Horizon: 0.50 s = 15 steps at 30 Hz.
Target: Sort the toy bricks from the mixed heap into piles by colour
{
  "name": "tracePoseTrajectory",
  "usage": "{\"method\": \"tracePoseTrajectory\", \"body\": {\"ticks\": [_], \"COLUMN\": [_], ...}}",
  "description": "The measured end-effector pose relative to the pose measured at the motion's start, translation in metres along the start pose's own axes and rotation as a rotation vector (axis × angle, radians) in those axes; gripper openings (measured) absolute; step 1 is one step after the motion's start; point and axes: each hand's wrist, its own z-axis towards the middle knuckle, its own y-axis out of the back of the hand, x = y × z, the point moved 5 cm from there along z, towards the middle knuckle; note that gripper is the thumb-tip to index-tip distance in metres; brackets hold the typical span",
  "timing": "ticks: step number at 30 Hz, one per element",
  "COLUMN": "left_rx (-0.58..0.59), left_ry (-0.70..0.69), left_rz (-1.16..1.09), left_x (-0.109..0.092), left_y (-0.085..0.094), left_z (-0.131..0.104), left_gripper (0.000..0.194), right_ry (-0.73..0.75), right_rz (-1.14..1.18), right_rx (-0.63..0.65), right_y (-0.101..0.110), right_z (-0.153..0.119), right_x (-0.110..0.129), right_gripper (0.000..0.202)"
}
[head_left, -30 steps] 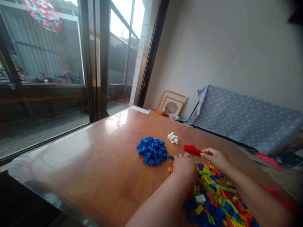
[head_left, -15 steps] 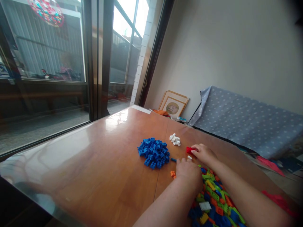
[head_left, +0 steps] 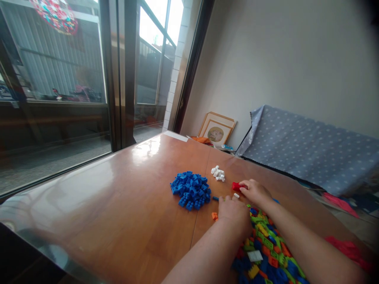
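Observation:
My right hand (head_left: 255, 192) has its fingertips closed on the right end of a red toy brick (head_left: 236, 186); the fingers hide part of it, and I cannot tell if it is one brick or several. To its left, my left hand (head_left: 235, 213) rests low over the table with fingers bent down and a little apart, its palm hidden. Near those fingertips lie a thin blue brick (head_left: 216, 198) and a small white brick (head_left: 236, 195). Orange bricks (head_left: 214, 215) sit beside that hand. A mixed pile of coloured bricks (head_left: 266, 240) spreads below and between my forearms.
A heap of blue bricks (head_left: 191, 191) lies left of my hands on the brown table (head_left: 133, 221). Farther back is a small group of white bricks (head_left: 218, 174). Beyond the table are picture frames (head_left: 217, 130) and a dotted grey-blue cloth (head_left: 308, 150). A glass door stands left.
The view has shifted slightly. A little more of the red brick shows beside my right fingers. Both hands keep nearly the same places.

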Motion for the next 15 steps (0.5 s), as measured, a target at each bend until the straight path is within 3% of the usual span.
{"method": "tracePoseTrajectory", "body": {"ticks": [8,15], "left_rx": [-0.004,-0.039], "left_ry": [-0.008,-0.006], "left_rz": [0.001,0.011], "left_x": [0.0,0.002], "left_y": [0.004,0.008], "left_z": [0.0,-0.001], "left_gripper": [0.049,0.043], "right_ry": [0.004,-0.036], "right_rz": [0.017,0.107], "right_rx": [-0.017,-0.091], "right_y": [-0.001,0.011], "right_z": [0.001,-0.009], "right_x": [0.007,-0.012], "right_gripper": [0.023,0.029]}}
